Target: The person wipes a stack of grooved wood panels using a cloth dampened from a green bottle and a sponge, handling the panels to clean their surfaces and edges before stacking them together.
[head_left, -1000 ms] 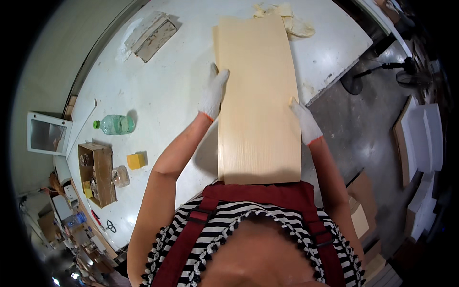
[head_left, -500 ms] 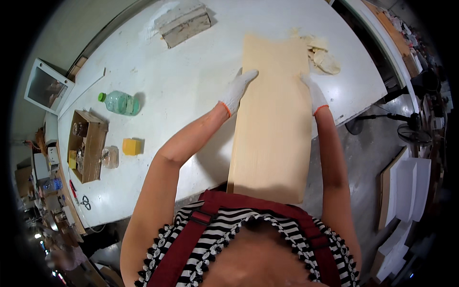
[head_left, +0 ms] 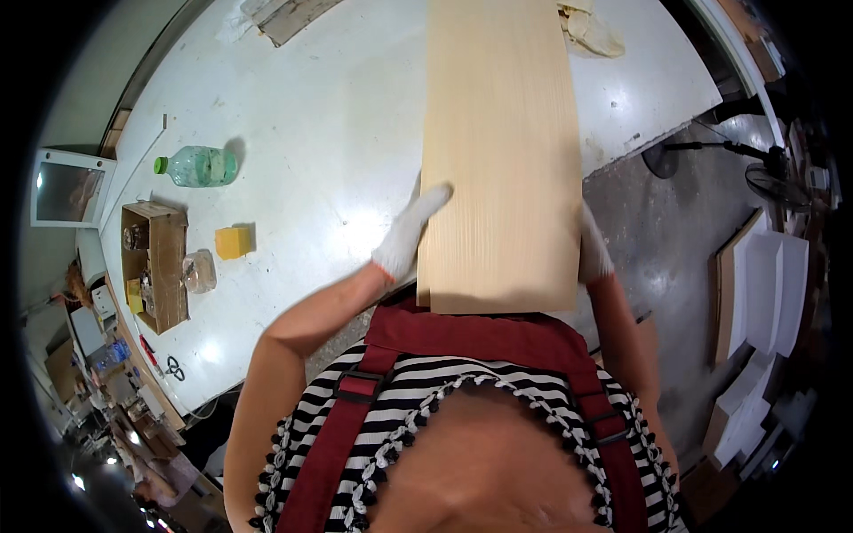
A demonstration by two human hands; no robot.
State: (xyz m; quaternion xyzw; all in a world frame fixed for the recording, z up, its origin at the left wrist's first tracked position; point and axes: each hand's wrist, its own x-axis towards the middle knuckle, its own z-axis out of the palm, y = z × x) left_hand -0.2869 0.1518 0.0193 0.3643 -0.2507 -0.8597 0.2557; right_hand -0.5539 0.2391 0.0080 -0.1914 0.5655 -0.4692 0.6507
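Observation:
A long pale wooden board [head_left: 502, 160] stretches away from my apron, its far end cut off by the top of the view. Along its left side a thin strip of a lower layer or edge shows. My left hand [head_left: 411, 229], in a white glove with an orange cuff, grips the left side near the close end, thumb on top and fingers hidden beneath. On the opposite side, my right hand [head_left: 594, 250], gloved the same way, holds the right edge; most of its fingers are hidden by the wood.
The white table [head_left: 311, 142] carries a green plastic bottle [head_left: 203, 166], a yellow block [head_left: 233, 242], a clear container [head_left: 199, 271], an open cardboard box [head_left: 169, 258] and black scissors [head_left: 176, 369]. Crumpled cream cloth or gloves [head_left: 593, 34] lie beyond the board. A fan [head_left: 771, 182] stands right.
Both hands have come closer to my body along the board's sides, toward its near end. The view has shifted, and the board's far end has gone out of sight.

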